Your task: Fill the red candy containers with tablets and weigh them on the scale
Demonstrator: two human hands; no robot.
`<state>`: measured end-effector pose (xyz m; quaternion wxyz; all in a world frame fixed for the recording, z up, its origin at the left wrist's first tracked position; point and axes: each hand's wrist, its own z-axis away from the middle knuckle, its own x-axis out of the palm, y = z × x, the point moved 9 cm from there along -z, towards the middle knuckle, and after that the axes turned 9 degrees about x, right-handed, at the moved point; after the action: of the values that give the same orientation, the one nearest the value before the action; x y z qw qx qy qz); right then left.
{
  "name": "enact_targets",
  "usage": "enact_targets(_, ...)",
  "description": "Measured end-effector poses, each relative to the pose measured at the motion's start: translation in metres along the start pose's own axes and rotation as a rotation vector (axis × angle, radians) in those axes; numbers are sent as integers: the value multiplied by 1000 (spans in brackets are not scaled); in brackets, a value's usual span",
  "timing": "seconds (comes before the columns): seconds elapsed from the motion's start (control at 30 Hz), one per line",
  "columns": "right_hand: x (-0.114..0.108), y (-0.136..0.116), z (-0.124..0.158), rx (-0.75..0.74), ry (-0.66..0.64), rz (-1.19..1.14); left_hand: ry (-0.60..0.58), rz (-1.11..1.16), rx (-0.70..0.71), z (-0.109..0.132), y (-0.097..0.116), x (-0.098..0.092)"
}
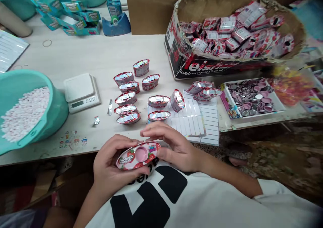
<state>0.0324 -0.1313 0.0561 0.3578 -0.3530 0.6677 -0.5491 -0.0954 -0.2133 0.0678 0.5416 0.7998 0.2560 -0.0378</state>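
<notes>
Fingers of our left hand (111,159) wrap one end of an oval container (126,162) before our shirt; our right hand (174,144) sets its thumb on the other end, though we cannot tell whether it grips. Beyond, foil-topped containers (158,101) stand on the counter (88,58), near a scale (78,83), with a worn carton (174,53) farther off.
</notes>
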Motion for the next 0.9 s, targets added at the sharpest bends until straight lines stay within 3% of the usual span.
enact_targets(0.1, 0, -7, 1, -55, -14, -66, 43, 52, -33, -1, -4, 2)
enact_targets(0.2, -4, -4, 7, -60, 52, -26, 60, 133, -70, -2, -8, 7)
enact_targets(0.4, -10, 29, 23, 135, 231, -126, -23, 70, -221, 0, -20, 21)
enact_targets(0.53, -8, 36, 26, 168, 240, -138, -101, -42, -180, -1, -14, 22)
enact_targets(0.67, -9, 32, 21, 130, 246, -78, -103, -121, -119, -3, -9, 16)
enact_targets(0.9, -7, 37, 16, 163, 252, -99, -139, -203, -143, -4, -13, 16)
